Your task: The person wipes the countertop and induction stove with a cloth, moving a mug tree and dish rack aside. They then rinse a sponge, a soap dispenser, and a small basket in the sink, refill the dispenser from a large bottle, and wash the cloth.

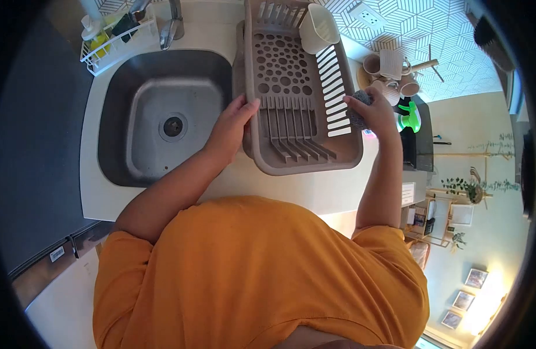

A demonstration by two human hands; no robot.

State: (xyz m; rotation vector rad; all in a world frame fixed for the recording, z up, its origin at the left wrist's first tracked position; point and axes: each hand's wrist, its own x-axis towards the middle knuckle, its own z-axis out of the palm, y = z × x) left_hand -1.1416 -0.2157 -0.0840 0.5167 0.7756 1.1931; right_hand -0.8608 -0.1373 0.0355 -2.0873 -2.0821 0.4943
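A taupe plastic dish rack point(282, 64) is in front of me, tilted slightly, with its left side along the sink's right edge. My left hand point(232, 125) is closed on the rack's left rim, thumb on top and the other fingers out of sight below. At the opposite side, my right hand point(377, 113) is closed around a dark grey scrubbing sponge point(360, 110), which lies against the rack's right rim. A cream utensil cup point(318, 30) sits in the rack's far right corner. Slotted plate dividers point(291, 125) fill the near left part.
Left of the rack is a steel sink point(143, 116) with a faucet point(174, 26) behind it. A white wire caddy point(114, 49) holds a soap bottle point(95, 36). Several mugs point(390, 64) hang on a stand at right, near a green-topped spray bottle point(412, 116).
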